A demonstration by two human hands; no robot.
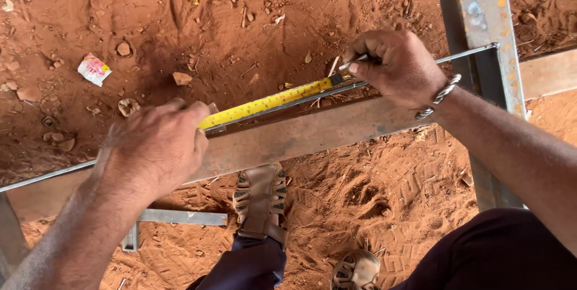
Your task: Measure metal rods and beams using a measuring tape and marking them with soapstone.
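A yellow tape measure blade (270, 102) lies stretched along the top edge of a long steel angle bar (312, 134) that runs across red dirt. My left hand (159, 146) presses down on the tape's case end at the left, covering it. My right hand (396, 64), with a metal bracelet on the wrist, pinches the tape's far end together with a thin white marking stick (351, 61) against the bar. The tape case itself is hidden under my left hand.
A second grey steel bar (484, 19) crosses the first at the right. A steel try square (174, 218) lies on the dirt by my sandalled feet (259, 197). Stones, twigs and a crumpled wrapper (94, 69) dot the ground.
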